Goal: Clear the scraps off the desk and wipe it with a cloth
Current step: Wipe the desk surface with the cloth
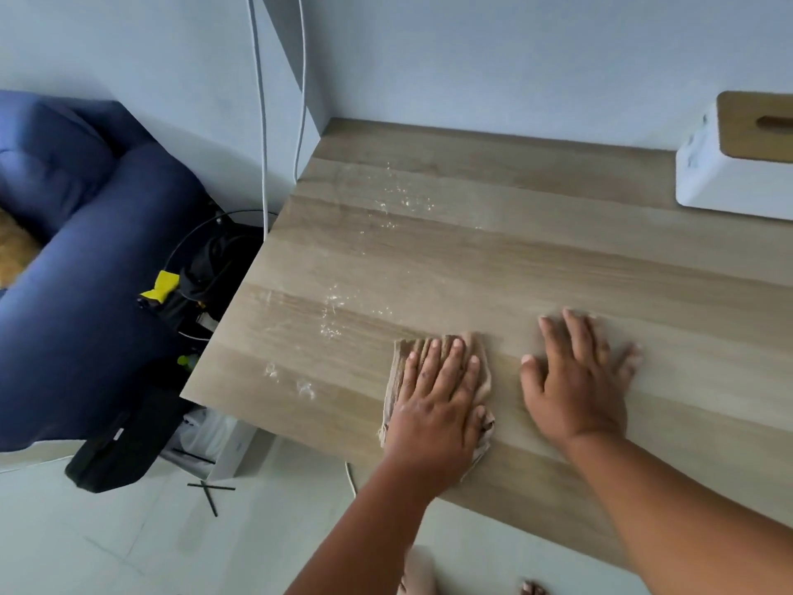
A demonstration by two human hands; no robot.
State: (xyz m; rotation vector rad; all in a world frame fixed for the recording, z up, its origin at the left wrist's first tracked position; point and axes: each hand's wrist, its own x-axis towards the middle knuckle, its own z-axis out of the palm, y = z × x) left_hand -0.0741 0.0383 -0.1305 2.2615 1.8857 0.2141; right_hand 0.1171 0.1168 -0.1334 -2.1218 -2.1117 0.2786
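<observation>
My left hand (437, 405) lies flat on a beige cloth (397, 380), fingers straight and close together, pressing it onto the wooden desk (558, 259) near the front edge. The cloth is crumpled and ribbed, nearly the colour of the wood, and pokes out on both sides of my palm. My right hand (579, 380) rests just beside it on bare wood, fingers spread and flat, holding nothing. Pale wet droplets and smears (334, 311) dot the desk to the left of the cloth and further back. A white tissue box with a wooden lid (738, 165) sits at the back right.
</observation>
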